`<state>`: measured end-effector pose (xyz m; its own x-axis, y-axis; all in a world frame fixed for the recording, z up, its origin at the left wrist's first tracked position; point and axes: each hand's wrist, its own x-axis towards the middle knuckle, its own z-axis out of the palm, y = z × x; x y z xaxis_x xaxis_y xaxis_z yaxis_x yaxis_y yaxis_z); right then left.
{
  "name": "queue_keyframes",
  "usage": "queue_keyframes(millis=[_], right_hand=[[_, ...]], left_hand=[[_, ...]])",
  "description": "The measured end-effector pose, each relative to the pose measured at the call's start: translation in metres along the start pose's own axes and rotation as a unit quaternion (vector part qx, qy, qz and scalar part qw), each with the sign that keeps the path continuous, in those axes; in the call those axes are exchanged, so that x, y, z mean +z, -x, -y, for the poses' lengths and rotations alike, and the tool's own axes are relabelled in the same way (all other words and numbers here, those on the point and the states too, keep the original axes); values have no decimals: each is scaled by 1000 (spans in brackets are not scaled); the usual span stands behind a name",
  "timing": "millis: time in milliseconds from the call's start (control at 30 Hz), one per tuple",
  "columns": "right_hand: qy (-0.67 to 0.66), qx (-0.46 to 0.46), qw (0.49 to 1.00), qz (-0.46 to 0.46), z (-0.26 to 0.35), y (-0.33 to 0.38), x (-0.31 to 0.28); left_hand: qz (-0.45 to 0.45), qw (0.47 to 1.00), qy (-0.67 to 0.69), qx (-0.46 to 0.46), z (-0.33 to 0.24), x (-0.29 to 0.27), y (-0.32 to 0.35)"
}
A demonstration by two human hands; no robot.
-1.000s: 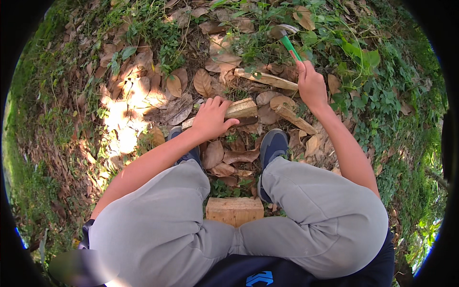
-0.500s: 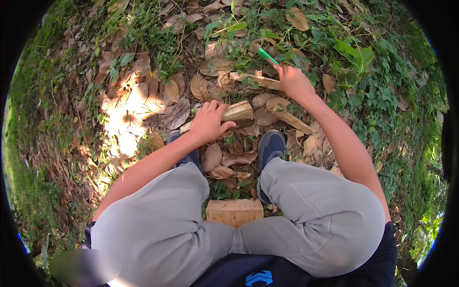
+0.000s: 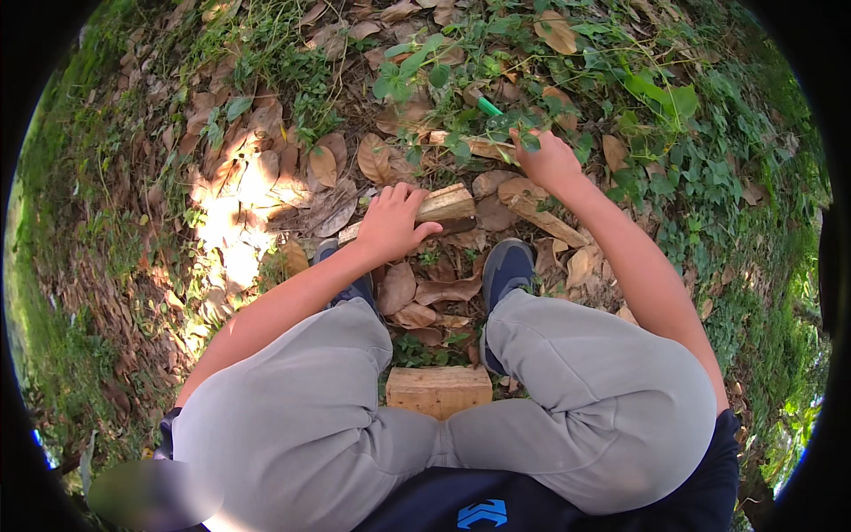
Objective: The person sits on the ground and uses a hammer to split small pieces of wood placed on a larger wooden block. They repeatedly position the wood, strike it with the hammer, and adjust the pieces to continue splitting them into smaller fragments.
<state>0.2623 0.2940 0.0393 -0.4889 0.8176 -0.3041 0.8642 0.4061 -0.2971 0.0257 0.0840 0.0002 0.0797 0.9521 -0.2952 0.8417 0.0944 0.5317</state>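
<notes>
My left hand [image 3: 392,219] lies over a split piece of firewood [image 3: 448,204], fingers on its top and thumb along the near side. Under that wood shows the end of a dark brown strip [image 3: 460,225], mostly hidden. At the far right, my right hand [image 3: 547,161] is closed round a tool with a green handle [image 3: 488,106]; its working end is too unclear to name. Leafy vine stems [image 3: 523,133] hang across the handle and the fingers. Beside this hand lies a thin split stick [image 3: 474,145], partly covered by leaves.
Another split stick [image 3: 541,213] lies slantwise right of the firewood. A squared wooden block [image 3: 439,387] sits between my knees, behind my shoes [image 3: 509,269]. Dry brown leaves [image 3: 396,288] cover the ground, with green creepers [image 3: 669,199] thick on the right.
My right hand has turned slightly, and the green handle now sits lower, partly behind vine leaves. Vine stems beyond it have shifted and risen. My left hand stays on the firewood.
</notes>
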Motion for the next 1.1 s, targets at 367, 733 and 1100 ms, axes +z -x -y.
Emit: queue_keyframes(millis=[367, 733, 1100], right_hand=[[-140, -13, 977, -163, 5, 5, 11], [-103, -37, 986, -124, 24, -8, -26], [27, 39, 991, 121, 0, -24, 18]], left_hand=[[4, 1000, -5, -2, -1, -1, 2], [5, 1000, -11, -9, 0, 4, 6], [-13, 1000, -3, 14, 1, 5, 0]])
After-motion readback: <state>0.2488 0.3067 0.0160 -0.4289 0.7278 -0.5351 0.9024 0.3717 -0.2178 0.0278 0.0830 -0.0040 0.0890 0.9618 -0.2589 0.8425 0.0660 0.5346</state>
